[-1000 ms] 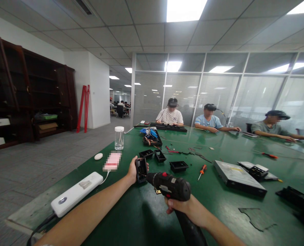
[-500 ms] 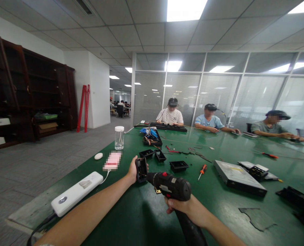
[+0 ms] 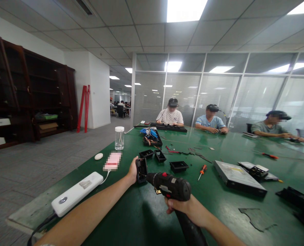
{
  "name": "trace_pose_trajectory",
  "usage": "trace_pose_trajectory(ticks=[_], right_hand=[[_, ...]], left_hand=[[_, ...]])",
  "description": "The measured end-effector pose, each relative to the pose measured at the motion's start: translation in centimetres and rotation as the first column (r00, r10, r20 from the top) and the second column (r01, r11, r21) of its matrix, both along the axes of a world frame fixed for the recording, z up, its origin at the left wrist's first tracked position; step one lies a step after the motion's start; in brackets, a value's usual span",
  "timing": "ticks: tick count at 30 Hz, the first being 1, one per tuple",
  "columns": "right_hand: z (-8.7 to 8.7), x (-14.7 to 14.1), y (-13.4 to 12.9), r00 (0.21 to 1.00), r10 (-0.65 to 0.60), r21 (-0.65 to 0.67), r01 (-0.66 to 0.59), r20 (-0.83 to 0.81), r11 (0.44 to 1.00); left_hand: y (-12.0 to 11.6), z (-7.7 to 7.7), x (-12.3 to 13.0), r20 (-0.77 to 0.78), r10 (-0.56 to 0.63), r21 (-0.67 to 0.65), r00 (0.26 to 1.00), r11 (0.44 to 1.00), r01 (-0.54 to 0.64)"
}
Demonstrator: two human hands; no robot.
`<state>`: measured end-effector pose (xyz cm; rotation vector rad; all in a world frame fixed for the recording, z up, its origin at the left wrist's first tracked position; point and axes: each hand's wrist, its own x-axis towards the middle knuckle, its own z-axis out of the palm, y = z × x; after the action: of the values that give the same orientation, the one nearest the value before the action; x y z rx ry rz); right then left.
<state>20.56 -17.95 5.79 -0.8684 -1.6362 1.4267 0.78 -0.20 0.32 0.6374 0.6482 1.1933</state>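
Note:
My left hand grips a small black plastic housing by its left side, tilted upright with the open side facing me. A black power drill with red parts is in my right hand, its fingers wrapped round the handle. The drill's front end points left at the housing, close to its right edge; whether they touch cannot be made out. Behind the housing lie more black frames and a black open box. An orange and black screwdriver rests to the right of the drill.
On the green table, a white power strip, a clear jar and a pink device stand left. A metal drive and dark parts lie right. Three people sit across, one with a long black part.
My hands, the housing and the drill hold nearly the same position. Across the table, the middle person's hand has drawn in from the right toward their other hand.

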Motion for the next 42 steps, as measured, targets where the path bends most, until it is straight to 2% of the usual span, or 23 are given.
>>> trace_pose_trajectory(ticks=[5, 10, 19, 27, 42], right_hand=[[-0.40, 0.09, 0.18, 1.000, -0.012, 0.016, 0.012, 0.002, 1.000], [0.10, -0.15, -0.04, 1.000, -0.007, 0.039, 0.007, 0.010, 0.999], [-0.31, 0.15, 0.23, 1.000, -0.006, 0.035, 0.006, 0.008, 0.999], [0.38, -0.12, -0.16, 1.000, -0.011, -0.001, 0.011, 0.003, 1.000], [0.01, 0.03, 0.01, 1.000, -0.005, 0.009, 0.005, -0.004, 1.000]], left_hand=[[0.10, -0.22, -0.04, -0.010, 0.012, -0.001, 1.000, 1.000, -0.012], [0.16, -0.23, 0.01, -0.009, 0.021, -0.020, 1.000, 1.000, -0.021], [-0.05, 0.01, 0.08, -0.009, 0.018, -0.015, 1.000, 1.000, -0.018], [-0.02, 0.05, 0.11, -0.016, 0.025, -0.009, 1.000, 1.000, -0.025], [0.16, -0.14, 0.13, -0.018, 0.030, -0.011, 0.999, 0.999, -0.030]])
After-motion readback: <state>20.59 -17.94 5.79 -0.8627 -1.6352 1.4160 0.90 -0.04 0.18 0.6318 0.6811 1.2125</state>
